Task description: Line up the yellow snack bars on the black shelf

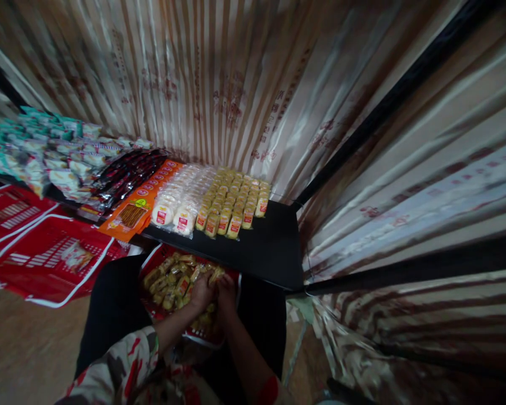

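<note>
Between my knees sits a red basket (231,334) with a white rim, heaped with small yellow wrapped snack packets (168,284). Both my hands are over its far right part. My left hand (202,293) is closed, its fingers at a yellow wrapped snack packet (215,274). Close beside it, my right hand (226,289) is closed on the same spot from the right. Dim light and the fingers hide part of what they hold. On the black shelf (274,242) just ahead, matching yellow packets (231,202) stand in tight rows.
Left of the yellow rows lie white round packets (172,205), orange packs (129,216), dark packs (126,174) and a pile of white-and-green bags (59,146). Two red baskets, one nearer (37,281), stand at the left. A striped curtain (236,73) and black bars (388,107) close off the back and right.
</note>
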`<state>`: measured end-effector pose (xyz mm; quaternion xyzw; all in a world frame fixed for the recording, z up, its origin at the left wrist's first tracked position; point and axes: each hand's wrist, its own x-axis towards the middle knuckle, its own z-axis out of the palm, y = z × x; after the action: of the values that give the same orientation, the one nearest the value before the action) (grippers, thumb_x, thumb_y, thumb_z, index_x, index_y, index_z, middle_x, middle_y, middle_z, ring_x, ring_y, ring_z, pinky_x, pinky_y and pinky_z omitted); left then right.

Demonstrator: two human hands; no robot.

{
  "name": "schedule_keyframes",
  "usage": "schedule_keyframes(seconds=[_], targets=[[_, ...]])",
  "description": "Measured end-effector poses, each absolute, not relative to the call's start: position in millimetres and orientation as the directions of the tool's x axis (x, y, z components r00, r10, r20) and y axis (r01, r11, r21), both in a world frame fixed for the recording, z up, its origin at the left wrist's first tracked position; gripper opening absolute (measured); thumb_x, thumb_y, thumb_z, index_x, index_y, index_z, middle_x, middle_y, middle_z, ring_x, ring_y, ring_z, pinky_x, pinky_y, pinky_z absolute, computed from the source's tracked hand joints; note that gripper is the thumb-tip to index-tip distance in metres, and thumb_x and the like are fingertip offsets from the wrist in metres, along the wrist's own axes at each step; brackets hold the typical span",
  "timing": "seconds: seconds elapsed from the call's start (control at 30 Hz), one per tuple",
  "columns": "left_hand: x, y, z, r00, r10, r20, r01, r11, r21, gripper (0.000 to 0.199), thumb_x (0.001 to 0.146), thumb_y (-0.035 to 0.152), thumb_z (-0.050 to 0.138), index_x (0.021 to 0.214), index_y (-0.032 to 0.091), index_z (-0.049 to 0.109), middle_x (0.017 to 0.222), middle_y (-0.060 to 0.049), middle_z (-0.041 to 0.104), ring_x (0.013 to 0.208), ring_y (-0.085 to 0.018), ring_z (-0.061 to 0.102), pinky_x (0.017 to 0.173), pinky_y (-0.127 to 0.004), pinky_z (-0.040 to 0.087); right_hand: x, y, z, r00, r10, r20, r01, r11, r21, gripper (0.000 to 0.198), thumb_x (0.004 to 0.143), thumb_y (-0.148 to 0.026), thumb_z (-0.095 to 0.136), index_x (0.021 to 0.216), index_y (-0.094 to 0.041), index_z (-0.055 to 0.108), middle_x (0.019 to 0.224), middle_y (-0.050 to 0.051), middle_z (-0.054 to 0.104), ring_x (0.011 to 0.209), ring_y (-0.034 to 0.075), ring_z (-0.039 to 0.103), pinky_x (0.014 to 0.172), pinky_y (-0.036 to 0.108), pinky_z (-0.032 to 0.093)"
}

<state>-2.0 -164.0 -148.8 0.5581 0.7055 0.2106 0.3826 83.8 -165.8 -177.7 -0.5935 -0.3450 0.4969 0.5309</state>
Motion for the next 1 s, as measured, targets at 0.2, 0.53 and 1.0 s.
schedule_keyframes(seconds=[0.2,0.53,1.0], targets=[[-20.9,-183.4,-134.2,-0.063,0.971,-0.232,0.553,0.227,0.801,0.04,0.081,0.018,0.042,0.117,0.009,0.057,0.12,-0.013,0.059,0.113,-0.02,0.053,0.1,-0.031,0.039,84.9,-189.8,-149.3,0.31,0.911,-0.273,-0.095,-0.256,-0.962,0.025,0.06,-0.035,0.065,0.083,-0.024,0.063,0.079,0.003,0.069,0.08,0.022,0.066,0.069,0.033,0.053],[-12.6,-184.0,-74.6,0.003,0.999,-0.043,0.462,0.037,0.886,0.037,0.081,0.024,0.043,0.114,0.018,0.058,0.115,-0.008,0.063,0.108,-0.019,0.056,0.097,-0.031,0.042,107.3,-193.0,-89.1,0.16,0.98,-0.12,-0.046,-0.114,-0.992,0.03,0.072,-0.033,0.06,0.099,-0.022,0.058,0.101,0.007,0.068,0.091,0.02,0.065,0.084,0.036,0.052],[62.2,-124.9,-23.1,0.113,0.979,0.17,0.402,-0.201,0.893,0.044,0.081,0.014,0.039,0.124,0.013,0.049,0.134,-0.012,0.047,0.128,-0.02,0.04,0.111,-0.038,0.029,171.3,-88.9,-58.5,0.374,0.919,0.128,0.163,0.07,-0.984,0.037,0.072,-0.041,0.059,0.1,-0.017,0.054,0.095,0.009,0.065,0.085,0.018,0.062,0.078,0.033,0.051]])
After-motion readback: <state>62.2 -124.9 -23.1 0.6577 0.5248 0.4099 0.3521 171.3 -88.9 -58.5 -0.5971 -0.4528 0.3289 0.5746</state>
